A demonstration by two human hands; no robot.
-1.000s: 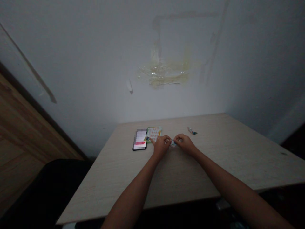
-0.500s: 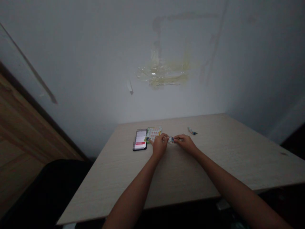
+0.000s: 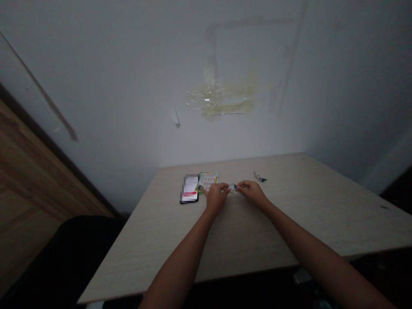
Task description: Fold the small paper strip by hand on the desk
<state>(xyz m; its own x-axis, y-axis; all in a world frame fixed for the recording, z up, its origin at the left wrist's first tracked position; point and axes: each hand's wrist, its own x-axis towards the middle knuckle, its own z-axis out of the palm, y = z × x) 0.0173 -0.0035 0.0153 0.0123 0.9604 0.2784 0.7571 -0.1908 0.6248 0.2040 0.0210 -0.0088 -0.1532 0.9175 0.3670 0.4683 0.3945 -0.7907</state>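
Between my two hands, just above the table, is a small white piece with blue patches (image 3: 233,188); it looks like folded or crumpled printed paper, too small to name surely. My left hand (image 3: 216,196) pinches its left end between thumb and fingers. At its right end my right hand (image 3: 252,192) pinches the blue part. Left of my left hand lies a printed leaflet (image 3: 208,179) in white, green and yellow, partly covered by that hand. A similar small white and dark blue folded piece (image 3: 260,177) rests on the table beyond my right hand.
A phone (image 3: 189,189) with a lit, partly blurred screen lies beside the leaflet. The pale wooden table (image 3: 154,240) meets a wall (image 3: 135,86) with old tape (image 3: 222,101). To the left are a dark chair-like shape (image 3: 71,257) and wooden panelling (image 3: 35,171).
The small piece has shifted slightly to the right, with more of it showing between my fingers. The left fingertips have moved a little right; the phone, leaflet and other piece stay put.
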